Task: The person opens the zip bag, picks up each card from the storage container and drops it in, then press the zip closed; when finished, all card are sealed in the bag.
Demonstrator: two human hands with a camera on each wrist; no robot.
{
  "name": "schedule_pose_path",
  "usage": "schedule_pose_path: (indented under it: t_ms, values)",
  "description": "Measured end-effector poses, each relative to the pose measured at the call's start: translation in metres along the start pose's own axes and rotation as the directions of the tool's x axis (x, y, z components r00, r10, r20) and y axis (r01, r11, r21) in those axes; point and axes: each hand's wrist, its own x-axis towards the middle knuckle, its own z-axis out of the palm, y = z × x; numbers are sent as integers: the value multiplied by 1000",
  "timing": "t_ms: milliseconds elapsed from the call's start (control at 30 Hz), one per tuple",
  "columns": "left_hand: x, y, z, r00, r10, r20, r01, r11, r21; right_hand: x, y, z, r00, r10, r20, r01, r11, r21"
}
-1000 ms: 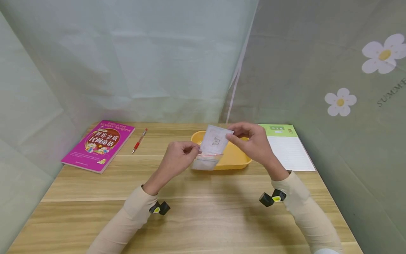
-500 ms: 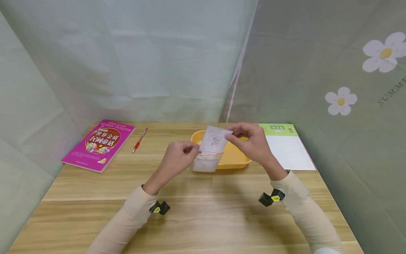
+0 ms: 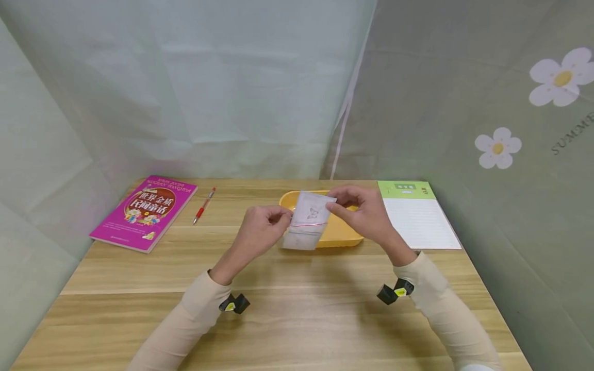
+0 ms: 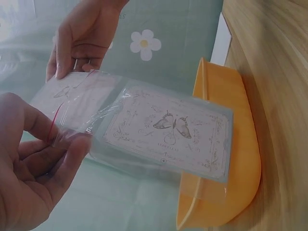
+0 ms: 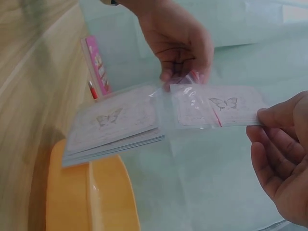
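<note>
My left hand (image 3: 263, 230) pinches the mouth of a clear zip bag (image 4: 98, 132) with a red line along its opening. Inside the bag lies a stack of pale cards (image 5: 113, 118), the top one printed with a butterfly. Between the thumb and fingers of my right hand (image 3: 364, 214) is one end of a similar butterfly card (image 5: 236, 103). Its other end sits within the bag's mouth, past the red line. Both hands hold bag and card in the air over the near left part of a yellow tray (image 3: 341, 237).
A purple book (image 3: 146, 214) lies at the left of the wooden table (image 3: 297, 309), with a red pen (image 3: 204, 206) beside it. On the right is a lined writing pad (image 3: 419, 221) with a green top. Fabric walls (image 3: 223, 93) rise behind and at the sides.
My right hand has moved down and to the left, sliding the card farther into the bag. The left hand has stayed nearly still at the bag's mouth.
</note>
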Motion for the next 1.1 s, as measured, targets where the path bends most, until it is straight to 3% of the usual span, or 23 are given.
schedule_pose_path:
  t_ms: [333,700,1100]
  values:
    - [0,1,0,1000,-9,-18,9,1000,12,-2,3,5,999,38,39,-39,999,19]
    - [0,1,0,1000,-22,-12,22,1000,-15,-5,6,10,998,33,55,-36,998,48]
    - [1,0,0,1000,-18,-7,18,999,-38,-8,8,13,999,-2,39,1,1000,12]
